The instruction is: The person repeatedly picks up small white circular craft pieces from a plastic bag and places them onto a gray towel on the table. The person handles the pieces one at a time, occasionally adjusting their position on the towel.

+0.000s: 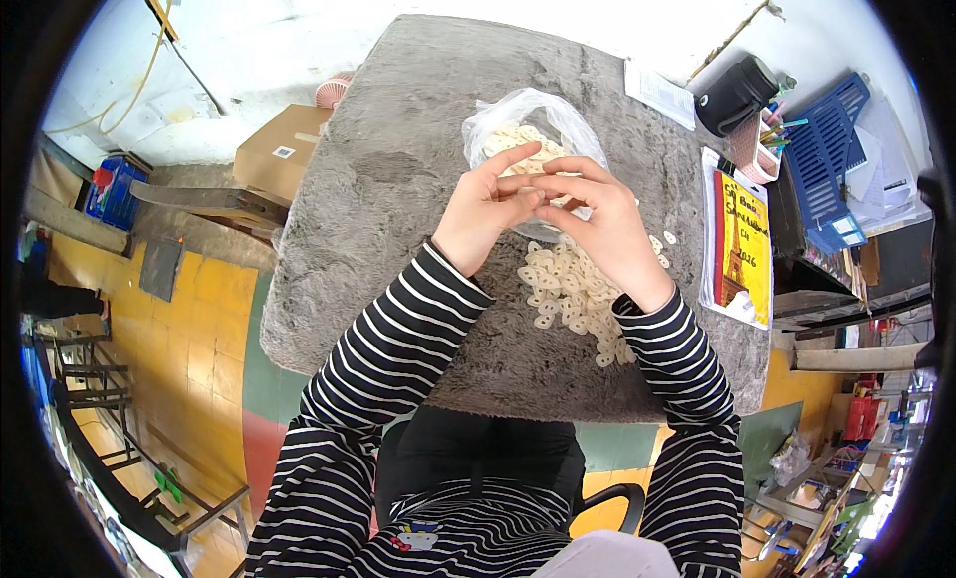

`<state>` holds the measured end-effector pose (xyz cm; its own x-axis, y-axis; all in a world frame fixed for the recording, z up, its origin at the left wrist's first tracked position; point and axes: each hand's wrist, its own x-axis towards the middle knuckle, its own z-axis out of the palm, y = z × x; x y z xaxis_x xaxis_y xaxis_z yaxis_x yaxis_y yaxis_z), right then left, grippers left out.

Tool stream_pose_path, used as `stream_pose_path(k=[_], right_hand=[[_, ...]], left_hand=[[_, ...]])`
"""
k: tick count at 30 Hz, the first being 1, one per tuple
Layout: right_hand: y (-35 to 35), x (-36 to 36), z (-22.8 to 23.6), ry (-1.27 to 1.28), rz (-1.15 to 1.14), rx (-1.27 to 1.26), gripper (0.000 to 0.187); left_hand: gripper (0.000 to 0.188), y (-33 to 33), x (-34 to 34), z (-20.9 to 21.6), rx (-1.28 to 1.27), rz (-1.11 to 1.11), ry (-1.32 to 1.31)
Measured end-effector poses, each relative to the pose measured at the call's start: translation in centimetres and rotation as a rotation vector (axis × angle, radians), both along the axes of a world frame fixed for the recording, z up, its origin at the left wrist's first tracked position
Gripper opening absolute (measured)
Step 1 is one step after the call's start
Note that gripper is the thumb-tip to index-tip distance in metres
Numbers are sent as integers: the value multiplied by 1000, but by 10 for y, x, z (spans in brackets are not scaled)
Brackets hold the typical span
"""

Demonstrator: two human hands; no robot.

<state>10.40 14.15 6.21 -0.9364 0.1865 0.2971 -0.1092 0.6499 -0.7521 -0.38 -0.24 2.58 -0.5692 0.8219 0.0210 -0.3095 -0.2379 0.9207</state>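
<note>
At the centre of the head view, the left hand (481, 212) and right hand (609, 225) meet above a table (388, 150) covered in grey plush. Their fingers are partly curled and the thumbs and fingertips drawn close together, as if pinching something small; whether a piece sits between them is too small to tell, so I cannot say if either grips anything. The close fingertip pose would suit fine handling of small flat parts. Just below and partly behind the right hand, right of centre, lies a loose heap of pale flat pieces with small holes (568, 289), probably spread there to be within easy reach. Behind the fingers, in the upper middle, stands a clear plastic bag (563, 112) with its mouth spread, holding more pale pieces (508, 138); the wide mouth seems to keep its contents accessible. At the upper right, a white paper sheet (659, 93), a pink pen basket (752, 148) and a sleeved yellow booklet (739, 244) sit along the table's edge, perhaps to leave the middle free. A cardboard box (271, 150) stands beyond the table at upper left.
</note>
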Motion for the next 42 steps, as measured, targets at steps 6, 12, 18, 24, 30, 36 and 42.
stream_pose_path(k=[6, 12, 18, 24, 30, 36, 42], right_hand=[[1, 1, 8, -74, -84, 8, 20], [-2, 0, 5, 204, -113, 288, 19], [-7, 1, 8, 321, -92, 377, 17], [-4, 2, 18, 236, -170, 134, 16], [19, -12, 27, 157, -223, 39, 22], [15, 13, 25, 69, -155, 174, 18], [-2, 35, -12, -223, -123, 756, 8]], left_hand=[[68, 0, 5, 6, 69, -25, -42], [72, -1, 10, 10, 117, 0, -87], [74, -3, 4, 9, 247, -48, -260], [67, -5, 0, 16, 303, 33, -135], [29, -13, -19, 18, 244, 489, 174], [19, -18, -30, 17, 163, 628, 174], [18, -23, -6, 16, -107, 34, 511]])
